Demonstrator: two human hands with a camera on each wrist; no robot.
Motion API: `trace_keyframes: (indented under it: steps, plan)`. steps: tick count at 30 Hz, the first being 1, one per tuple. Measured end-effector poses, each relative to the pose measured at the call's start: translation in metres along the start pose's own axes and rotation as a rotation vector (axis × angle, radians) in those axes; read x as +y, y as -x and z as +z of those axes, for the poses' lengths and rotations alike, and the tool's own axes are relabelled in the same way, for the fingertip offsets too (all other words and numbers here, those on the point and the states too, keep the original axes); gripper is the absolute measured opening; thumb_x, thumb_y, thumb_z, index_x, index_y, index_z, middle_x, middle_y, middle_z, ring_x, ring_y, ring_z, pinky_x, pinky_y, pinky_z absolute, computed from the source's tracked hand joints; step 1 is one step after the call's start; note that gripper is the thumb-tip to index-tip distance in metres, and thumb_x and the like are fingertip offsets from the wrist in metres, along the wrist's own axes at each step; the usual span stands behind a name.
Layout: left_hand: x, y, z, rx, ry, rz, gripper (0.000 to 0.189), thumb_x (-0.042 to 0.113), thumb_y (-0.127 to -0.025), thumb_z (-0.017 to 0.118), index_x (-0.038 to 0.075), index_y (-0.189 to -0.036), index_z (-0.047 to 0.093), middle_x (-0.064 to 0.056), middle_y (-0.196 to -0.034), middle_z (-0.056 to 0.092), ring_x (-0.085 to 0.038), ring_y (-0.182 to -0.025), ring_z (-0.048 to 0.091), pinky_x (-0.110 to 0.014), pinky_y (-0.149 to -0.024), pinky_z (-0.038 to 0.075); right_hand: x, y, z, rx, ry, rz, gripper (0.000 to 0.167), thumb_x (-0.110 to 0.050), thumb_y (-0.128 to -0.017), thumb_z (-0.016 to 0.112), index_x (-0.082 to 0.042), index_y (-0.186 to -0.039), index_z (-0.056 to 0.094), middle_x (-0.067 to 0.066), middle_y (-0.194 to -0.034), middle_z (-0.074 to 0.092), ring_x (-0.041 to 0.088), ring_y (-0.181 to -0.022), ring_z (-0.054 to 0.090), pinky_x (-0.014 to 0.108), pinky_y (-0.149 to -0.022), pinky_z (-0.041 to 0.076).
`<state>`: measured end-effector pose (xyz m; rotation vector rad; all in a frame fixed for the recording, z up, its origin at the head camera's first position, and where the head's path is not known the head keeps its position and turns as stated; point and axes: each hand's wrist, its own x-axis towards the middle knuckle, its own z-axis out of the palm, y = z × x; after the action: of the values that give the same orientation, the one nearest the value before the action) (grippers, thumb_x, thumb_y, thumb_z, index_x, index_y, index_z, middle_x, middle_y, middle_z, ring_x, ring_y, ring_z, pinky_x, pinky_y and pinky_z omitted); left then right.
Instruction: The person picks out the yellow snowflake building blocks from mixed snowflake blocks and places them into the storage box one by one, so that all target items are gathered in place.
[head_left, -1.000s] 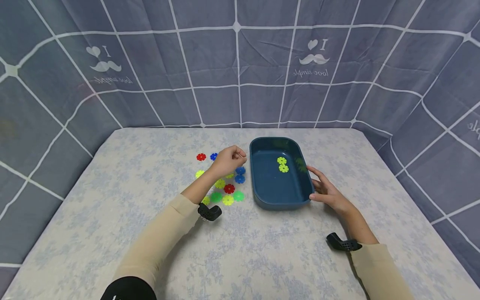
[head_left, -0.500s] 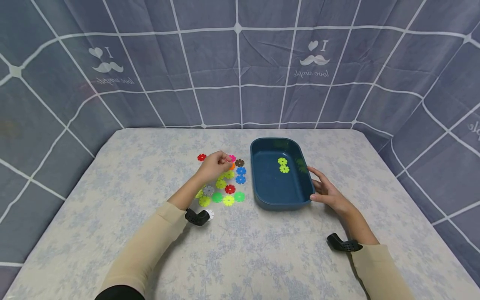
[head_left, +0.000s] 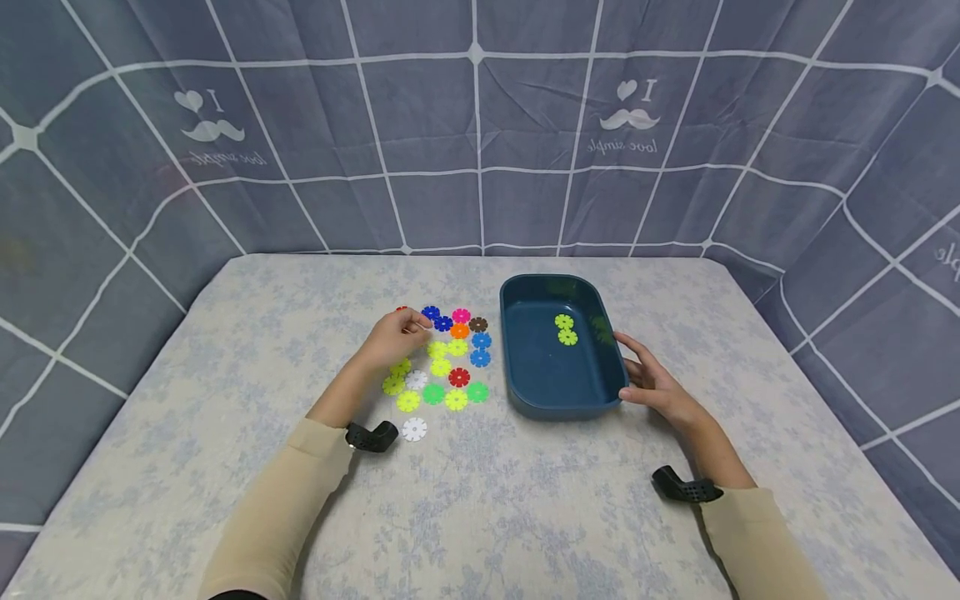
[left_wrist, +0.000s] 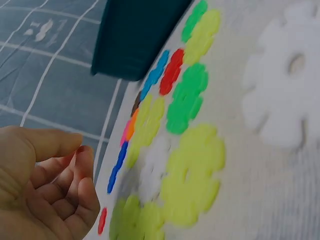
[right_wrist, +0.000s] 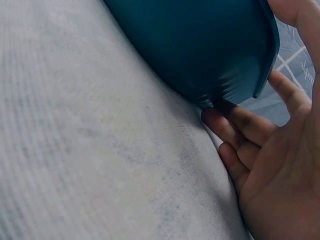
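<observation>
Several flat, notched toy discs lie on the table, among them a white disc [head_left: 414, 429], a red disc [head_left: 459, 377], a green disc [head_left: 433, 394] and a dark blue disc [head_left: 431, 313]. My left hand [head_left: 396, 336] is over the far left of the group. Its fingers are curled with the thumb at the index fingertip, and nothing shows between them in the left wrist view. My right hand [head_left: 660, 387] rests its spread fingertips against the right side of a dark teal bin [head_left: 566, 408]. Inside the bin are two yellow-green discs [head_left: 566, 329].
A pale patterned cloth covers the table [head_left: 525, 517]. Behind it and at both sides hangs a grey-blue curtain [head_left: 420, 108] with white grid lines. The bin stands just right of the loose discs, its wall [left_wrist: 120, 45] rising beside them.
My left hand has moved left from beside the bin, across the discs, uncovering the blue, pink, orange and brown ones. My right hand and the bin have stayed in place.
</observation>
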<state>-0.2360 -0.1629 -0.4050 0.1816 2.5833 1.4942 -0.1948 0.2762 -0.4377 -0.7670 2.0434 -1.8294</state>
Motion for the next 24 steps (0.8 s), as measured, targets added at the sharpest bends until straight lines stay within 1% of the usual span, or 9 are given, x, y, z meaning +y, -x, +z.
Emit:
trace_keyframes:
  steps: [5, 9, 12, 18, 20, 24]
  plan:
    - [-0.016, 0.005, -0.015, 0.047, -0.034, 0.006, 0.023, 0.013, -0.097, 0.06, -0.002, -0.114, 0.061, -0.014, -0.103, 0.059, -0.027, -0.091, 0.054, -0.034, -0.076, 0.046, 0.002, -0.001, -0.001, -0.005, -0.001, -0.009, 0.082, 0.001, -0.093, 0.056, -0.009, -0.156, 0.004, 0.045, -0.144, 0.021, 0.011, -0.123, 0.052, 0.03, -0.09, 0.049]
    - [-0.025, 0.008, -0.02, 0.087, -0.056, 0.005, 0.022, 0.014, -0.097, 0.06, -0.001, -0.113, 0.06, -0.015, -0.106, 0.06, -0.03, -0.096, 0.055, -0.036, -0.078, 0.045, 0.002, 0.001, -0.001, -0.002, -0.002, -0.009, 0.083, 0.002, -0.093, 0.056, -0.009, -0.156, 0.004, 0.045, -0.145, 0.021, 0.01, -0.123, 0.052, 0.03, -0.09, 0.049]
    - [-0.031, 0.009, -0.02, 0.087, -0.087, 0.016, 0.022, 0.013, -0.097, 0.059, -0.002, -0.113, 0.06, -0.016, -0.105, 0.061, -0.029, -0.095, 0.055, -0.037, -0.078, 0.045, 0.001, 0.002, 0.001, 0.004, 0.0, 0.001, 0.083, 0.0, -0.093, 0.057, -0.01, -0.157, 0.004, 0.044, -0.145, 0.021, 0.009, -0.122, 0.051, 0.03, -0.09, 0.049]
    - [-0.04, 0.009, -0.017, 0.122, -0.157, 0.031, 0.02, 0.015, -0.097, 0.061, 0.0, -0.11, 0.062, -0.013, -0.1, 0.062, -0.026, -0.091, 0.056, -0.036, -0.079, 0.045, -0.002, 0.002, 0.002, 0.018, 0.01, 0.025, 0.083, -0.001, -0.093, 0.057, -0.011, -0.157, 0.005, 0.043, -0.145, 0.023, 0.009, -0.121, 0.052, 0.03, -0.09, 0.049]
    - [-0.041, 0.009, -0.017, 0.13, -0.154, 0.03, 0.023, 0.017, -0.096, 0.063, -0.001, -0.11, 0.062, -0.014, -0.101, 0.062, -0.027, -0.091, 0.056, -0.037, -0.08, 0.045, -0.003, 0.002, 0.002, 0.021, 0.013, 0.028, 0.083, -0.001, -0.093, 0.057, -0.011, -0.157, 0.004, 0.042, -0.146, 0.024, 0.008, -0.121, 0.051, 0.03, -0.09, 0.049]
    - [-0.044, 0.01, -0.017, 0.124, -0.162, 0.044, 0.033, 0.019, -0.092, 0.07, -0.004, -0.114, 0.061, -0.016, -0.105, 0.058, -0.028, -0.093, 0.054, -0.039, -0.082, 0.045, -0.003, 0.001, 0.002, 0.017, 0.019, 0.024, 0.083, -0.001, -0.093, 0.057, -0.01, -0.157, 0.004, 0.042, -0.146, 0.023, 0.008, -0.121, 0.051, 0.029, -0.09, 0.049]
